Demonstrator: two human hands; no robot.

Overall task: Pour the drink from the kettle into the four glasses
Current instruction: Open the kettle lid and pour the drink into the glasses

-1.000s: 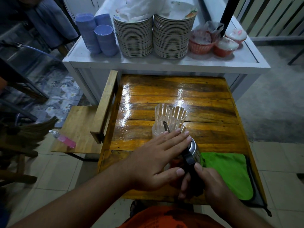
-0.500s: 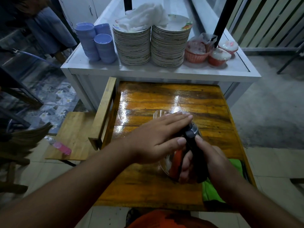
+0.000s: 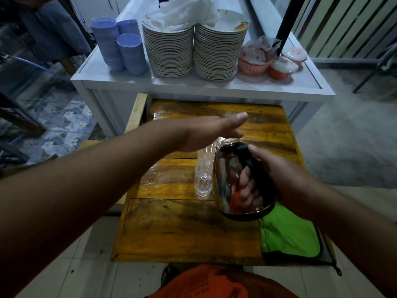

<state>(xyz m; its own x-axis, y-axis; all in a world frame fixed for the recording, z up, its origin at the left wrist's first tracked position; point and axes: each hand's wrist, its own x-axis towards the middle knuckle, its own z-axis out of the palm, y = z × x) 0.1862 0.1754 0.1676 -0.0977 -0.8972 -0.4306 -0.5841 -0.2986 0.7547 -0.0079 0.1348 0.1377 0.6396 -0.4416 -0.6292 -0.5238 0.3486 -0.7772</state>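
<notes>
Head view: lower right, green cloth (image 3: pixel 287 235) on wooden table (image 3: pixel 171 233); right hand (image 3: pixel 277 175) gripping shiny kettle (image 3: pixel 232 179), lifted mid-frame; glass (image 3: pixel 203 171) just left; left hand (image 3: pixel 210 131) flat, fingers spread, above; plates (image 3: pixel 169 52) at top

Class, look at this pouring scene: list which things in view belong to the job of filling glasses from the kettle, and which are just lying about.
Part of the job:
kettle, gripped by the right hand
glasses, partly hidden behind the kettle
left hand, open above them

Just lying about:
green cloth
plate stacks
blue bowls
white cloth
red baskets
</notes>
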